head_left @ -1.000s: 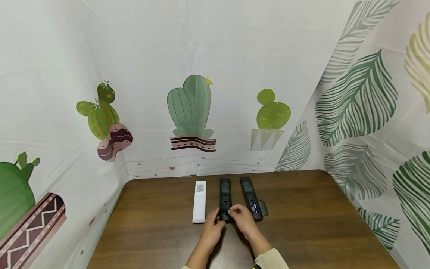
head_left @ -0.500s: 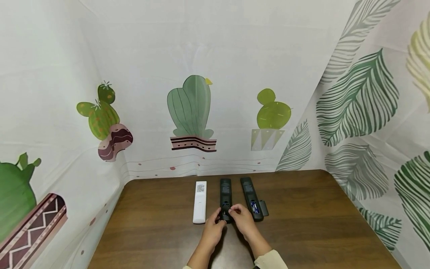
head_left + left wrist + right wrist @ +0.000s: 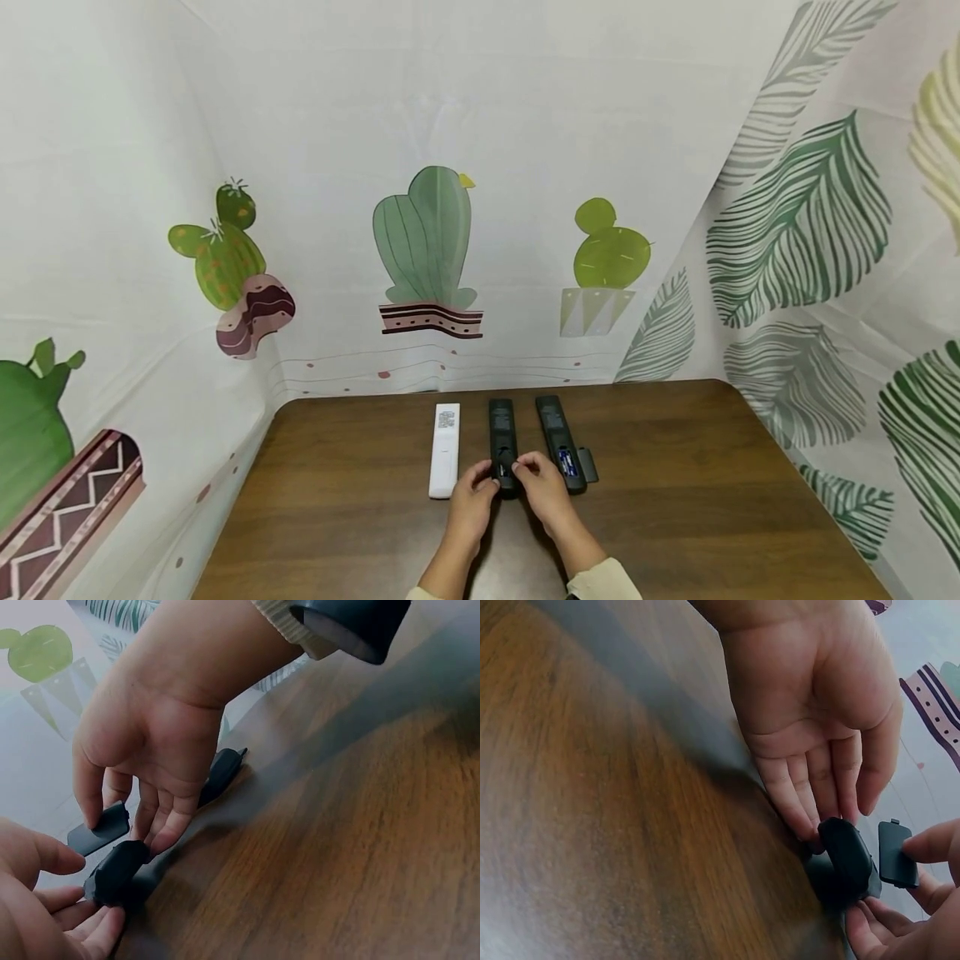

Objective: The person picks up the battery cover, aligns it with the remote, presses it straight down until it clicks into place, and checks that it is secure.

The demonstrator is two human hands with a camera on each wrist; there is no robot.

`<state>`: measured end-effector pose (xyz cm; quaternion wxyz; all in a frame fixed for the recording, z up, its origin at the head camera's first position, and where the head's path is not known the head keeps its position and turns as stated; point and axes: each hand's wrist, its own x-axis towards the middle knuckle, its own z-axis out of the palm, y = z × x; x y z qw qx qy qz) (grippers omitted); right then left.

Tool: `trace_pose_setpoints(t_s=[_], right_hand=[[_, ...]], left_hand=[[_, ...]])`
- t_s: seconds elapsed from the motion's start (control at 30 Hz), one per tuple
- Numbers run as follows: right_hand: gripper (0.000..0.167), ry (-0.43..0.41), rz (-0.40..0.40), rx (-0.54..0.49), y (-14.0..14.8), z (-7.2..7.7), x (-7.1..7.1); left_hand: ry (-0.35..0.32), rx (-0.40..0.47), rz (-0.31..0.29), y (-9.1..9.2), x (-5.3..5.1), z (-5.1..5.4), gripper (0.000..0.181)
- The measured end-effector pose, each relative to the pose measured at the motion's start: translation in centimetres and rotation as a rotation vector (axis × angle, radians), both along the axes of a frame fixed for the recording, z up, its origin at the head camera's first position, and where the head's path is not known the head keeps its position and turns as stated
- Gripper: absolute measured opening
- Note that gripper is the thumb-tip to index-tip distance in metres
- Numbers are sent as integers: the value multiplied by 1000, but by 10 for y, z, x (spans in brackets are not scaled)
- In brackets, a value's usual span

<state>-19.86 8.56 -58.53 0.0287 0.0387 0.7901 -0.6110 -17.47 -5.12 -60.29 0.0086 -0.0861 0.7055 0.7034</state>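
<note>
Right hand (image 3: 546, 493): pinching thin black rectangular plastic cover (image 3: 892, 853). Left hand (image 3: 471, 502): relaxed, fingers against long black plastic remote (image 3: 502, 427). Advised: remote steady, cover level.

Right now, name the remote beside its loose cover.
The rightmost black remote; the right hand holds a cover at the middle black remote, the white remote looks closed.

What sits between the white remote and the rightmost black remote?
Head view: another black remote, with the left hand and right hand at its near end.
</note>
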Motion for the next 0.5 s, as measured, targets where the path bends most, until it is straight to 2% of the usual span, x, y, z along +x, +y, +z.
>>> trace_pose_setpoints(t_s=[0.17,0.2,0.27,0.4,0.43,0.5], right_hand=[[20,-14,1,-12,1,1,0],[20,-15,3,-14,1,0,0],[20,-17,8,-16,2,0,0],[20,-12,7,-25,3,1,-1],[20,-10,5,-28,3,1,-1],[20,-4,2,-32,3,1,-1]], left_hand=[[9,19,26,1,-5,-1,49],[11,19,28,2,-4,4,50],[9,28,27,2,-6,4,53],[-20,46,4,0,-8,4,56],[-30,54,-5,-2,-11,-1,57],[-47,59,-24,-3,-12,-1,57]])
